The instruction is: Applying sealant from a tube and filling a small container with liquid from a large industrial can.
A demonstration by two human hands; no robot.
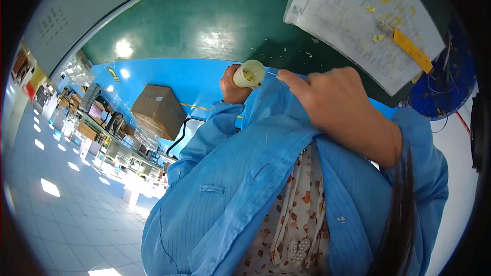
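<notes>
My left hand [231, 87] is closed round a small, pale, cup-shaped piece [240, 76] near the table's front edge. Its open end is tilted up, and yellowish bits show inside. Just right of it, my right hand [332, 94] is closed with the thumb stretched toward the cup. A thin, shiny, pointed tool [272, 74] sticks out from its fingertips, close to the cup's rim. Most of that tool is hidden in the hand, so its kind cannot be made out.
On the green table [204, 15] lie printed sheets [342, 13] in a plastic sleeve with yellow scraps. A yellow-handled knife [411, 51] rests on them. A blue round container [434, 94] stands at the right, a grey case [87, 10] at the far left. A cardboard box [158, 110] sits beyond my left arm.
</notes>
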